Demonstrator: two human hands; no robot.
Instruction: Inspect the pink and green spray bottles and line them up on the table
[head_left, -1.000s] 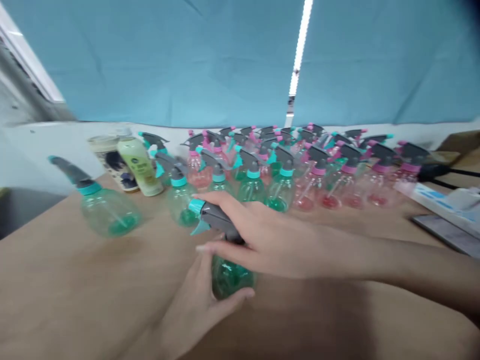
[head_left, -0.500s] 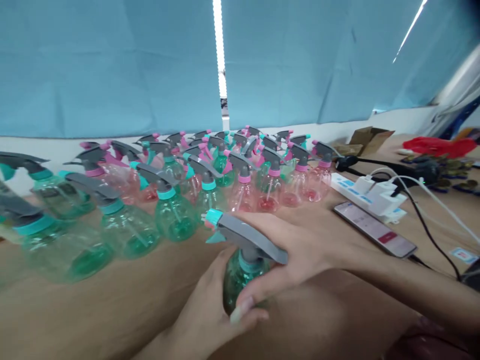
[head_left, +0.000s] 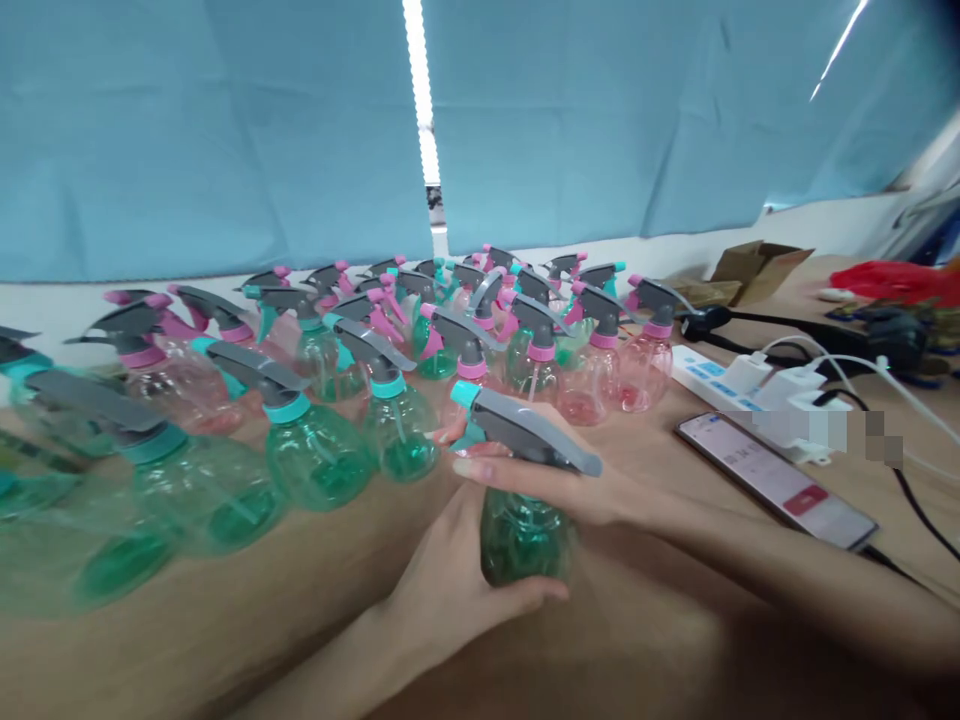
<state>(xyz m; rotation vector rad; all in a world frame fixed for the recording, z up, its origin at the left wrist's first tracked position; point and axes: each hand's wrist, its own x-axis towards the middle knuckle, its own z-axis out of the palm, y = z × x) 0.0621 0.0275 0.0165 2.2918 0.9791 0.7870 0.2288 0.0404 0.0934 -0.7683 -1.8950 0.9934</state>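
A green spray bottle [head_left: 525, 545] with a grey head and turquoise nozzle is upright in front of me, between both hands. My left hand [head_left: 442, 575] wraps round its clear body from the left, the thumb lying across the lower front. Around the neck, just under the spray head, closes my right hand [head_left: 574, 495], with its fingers reaching left beneath the nozzle. The bottle's collar is mostly covered by these fingers. Close behind stands another green spray bottle [head_left: 405, 430], and a pink-collared spray bottle [head_left: 471, 370] is partly hidden by the held one.
Several green and pink spray bottles fill the brown tabletop [head_left: 315, 570] to the left and back. On the right lie a phone [head_left: 772, 480], a white power strip [head_left: 709, 375] with plugged-in chargers, and black cables. An open cardboard box [head_left: 761, 272] sits farther back, before a blue curtain [head_left: 525, 120].
My right hand has shifted round the bottle, its thumb leaving the front of the body and its fingers now crossing the neck. The held bottle appears slightly farther right as the view shifts.
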